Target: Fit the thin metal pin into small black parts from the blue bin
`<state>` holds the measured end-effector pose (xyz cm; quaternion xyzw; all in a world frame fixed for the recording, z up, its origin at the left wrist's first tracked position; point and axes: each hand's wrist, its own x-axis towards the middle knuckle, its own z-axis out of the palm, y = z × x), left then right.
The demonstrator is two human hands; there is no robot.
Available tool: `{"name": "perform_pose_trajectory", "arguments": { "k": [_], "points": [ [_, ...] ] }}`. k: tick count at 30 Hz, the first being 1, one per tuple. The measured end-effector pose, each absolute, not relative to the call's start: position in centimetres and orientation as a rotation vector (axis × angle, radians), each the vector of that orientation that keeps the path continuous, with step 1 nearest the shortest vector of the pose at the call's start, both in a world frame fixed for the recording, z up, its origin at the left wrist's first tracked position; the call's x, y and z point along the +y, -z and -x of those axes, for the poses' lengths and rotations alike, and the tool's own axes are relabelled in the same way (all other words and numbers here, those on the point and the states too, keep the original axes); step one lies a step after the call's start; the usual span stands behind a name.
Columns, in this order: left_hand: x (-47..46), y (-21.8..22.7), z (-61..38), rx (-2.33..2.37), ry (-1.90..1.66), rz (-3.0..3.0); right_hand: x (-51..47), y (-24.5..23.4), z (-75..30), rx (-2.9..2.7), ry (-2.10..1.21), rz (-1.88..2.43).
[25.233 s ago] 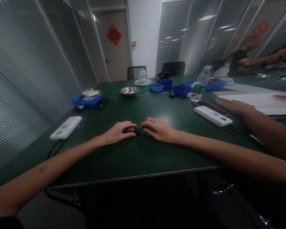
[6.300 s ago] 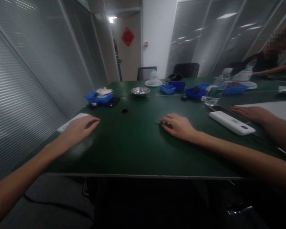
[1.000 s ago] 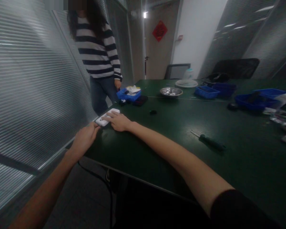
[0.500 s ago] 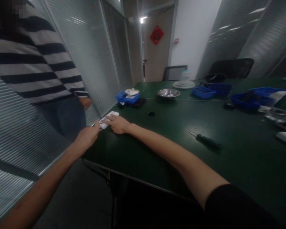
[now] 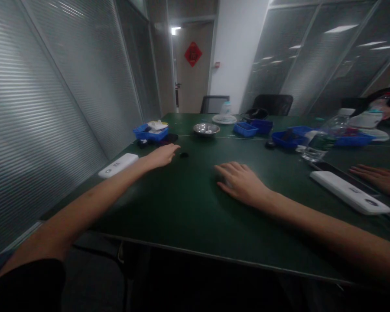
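My left hand (image 5: 164,155) reaches forward over the table with its fingers stretched out, close to a small black piece (image 5: 184,154) and apart from it. Behind its wrist, near the table's left edge, lies a white oblong device (image 5: 118,165) with dark marks. My right hand (image 5: 242,183) rests low over the middle of the table, palm down, its fingers bent and closed over something mostly hidden. A dark, greyish bit shows under the fingers, too blurred to name. The green screwdriver seen before is not visible now.
Blue bins (image 5: 151,132) stand at the back left and right. A metal bowl (image 5: 206,129) sits at the back middle. On the right are a plastic bottle (image 5: 325,136), another white device (image 5: 351,193), a dark flat slab (image 5: 342,175) and another person's hand (image 5: 381,177).
Both hands have left the white device at the left edge. The left has moved forward, the right across to the table's middle. My view has turned right; the person in stripes is out of view.
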<state>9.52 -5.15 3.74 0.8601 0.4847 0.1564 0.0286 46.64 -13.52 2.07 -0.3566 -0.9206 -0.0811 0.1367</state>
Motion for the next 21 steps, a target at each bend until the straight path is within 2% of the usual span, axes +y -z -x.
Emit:
{"name": "perform_pose_trajectory", "arguments": {
  "k": [3,7,14,18,21],
  "points": [
    [-2.3,-1.7,-9.5,1.394,-0.517,-2.641,-13.7,-1.6,-50.9,-2.589,0.117,1.213],
    [-1.0,-0.3,-8.7,1.371,-0.644,-2.625,-12.5,-1.3,-53.4,-2.63,-0.055,1.164],
    [-1.4,0.3,-8.9,1.487,-0.794,-2.619,-11.8,-0.6,-56.1,-2.544,-0.048,1.192],
    [-1.4,0.1,-10.2,1.574,-1.093,-2.307,-12.1,-0.4,-56.3,-2.536,-0.044,1.201],
    [-1.3,-0.2,-11.1,1.586,-1.167,-2.152,-12.1,-0.5,-56.1,-2.528,-0.041,1.203]
  ]
}}
